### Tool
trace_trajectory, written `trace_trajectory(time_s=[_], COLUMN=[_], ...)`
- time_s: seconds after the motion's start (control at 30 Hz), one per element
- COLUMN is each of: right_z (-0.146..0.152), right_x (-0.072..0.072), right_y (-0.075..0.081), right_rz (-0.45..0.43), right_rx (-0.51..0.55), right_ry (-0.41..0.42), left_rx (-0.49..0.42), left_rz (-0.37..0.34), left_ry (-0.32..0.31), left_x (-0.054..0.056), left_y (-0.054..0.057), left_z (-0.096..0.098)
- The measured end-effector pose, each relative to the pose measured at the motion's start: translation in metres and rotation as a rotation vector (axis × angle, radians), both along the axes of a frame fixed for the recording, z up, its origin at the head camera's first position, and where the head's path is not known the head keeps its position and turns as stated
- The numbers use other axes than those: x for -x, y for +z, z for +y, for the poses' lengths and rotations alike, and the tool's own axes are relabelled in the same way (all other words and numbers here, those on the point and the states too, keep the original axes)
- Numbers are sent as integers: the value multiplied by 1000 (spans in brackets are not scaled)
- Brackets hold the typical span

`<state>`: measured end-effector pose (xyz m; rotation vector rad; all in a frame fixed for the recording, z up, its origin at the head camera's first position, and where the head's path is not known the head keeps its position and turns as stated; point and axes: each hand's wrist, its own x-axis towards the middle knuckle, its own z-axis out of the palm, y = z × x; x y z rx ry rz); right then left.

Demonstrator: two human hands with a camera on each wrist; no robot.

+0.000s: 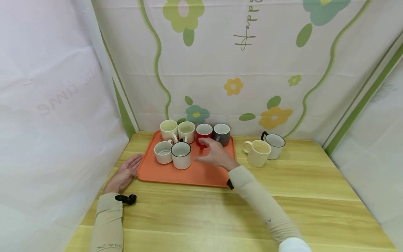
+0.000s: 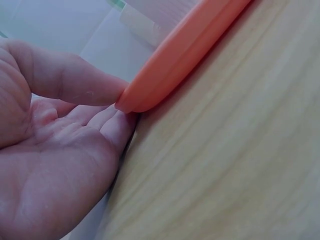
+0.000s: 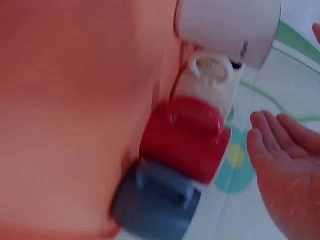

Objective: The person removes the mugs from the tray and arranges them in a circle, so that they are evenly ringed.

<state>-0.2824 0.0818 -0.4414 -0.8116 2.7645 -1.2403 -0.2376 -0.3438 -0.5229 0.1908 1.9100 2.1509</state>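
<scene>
On an orange tray (image 1: pixel 201 176) stand several mugs. My left hand (image 1: pixel 124 175) lies at the tray's front left corner, its fingers straight along the side and the thumb (image 2: pixel 85 87) touching the rim. Above the tray's right half my right hand (image 1: pixel 217 154) is held with fingers and thumb spread, nothing between them. It partly covers a red mug (image 1: pixel 204 130) in the head view. Beside that is a grey mug (image 1: pixel 222 134). A black-rimmed white mug (image 1: pixel 181 159) and a small white cup (image 1: pixel 163 154) stand in front of two cream mugs, left (image 1: pixel 168 130) and right (image 1: pixel 186 132).
Right of the tray, a pale yellow mug (image 1: pixel 259 155) stands on the wooden table (image 1: pixel 201 217), close to a white mug (image 1: pixel 275 148) with a black rim and handle. A flowered cloth (image 1: pixel 204 63) hangs behind the table, and white cloth (image 1: pixel 56 122) hangs along its left side.
</scene>
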Motion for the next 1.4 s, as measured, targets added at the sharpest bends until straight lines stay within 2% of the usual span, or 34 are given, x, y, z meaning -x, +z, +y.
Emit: trace_trajectory(time_s=[0.17,0.4,0.6,0.73,0.9,1.17,1.4], right_z=[-34,-74,-95,-101,-103,-96,-75], right_x=[-8,-13,-15,-13,-11,-9,-17], right_y=[-19,-39,-45,-45,-44,-46,-35], right_rz=[-49,-12,49,66,62,90,74], right_rx=[105,277,301,287,258,264,314], right_ry=[-98,-214,-330,-373,-390,-364,-287], left_rx=[5,4,4,-6,-3,1,10], left_rz=[9,8,23,15,7,6,9], left_ry=[-10,-4,-14,-8,-2,-20,-21], left_x=[0,0,0,0,1,0,0], left_y=[0,-1,-2,-1,-1,-5,-3], left_z=[1,0,-1,-2,-3,-5,-5])
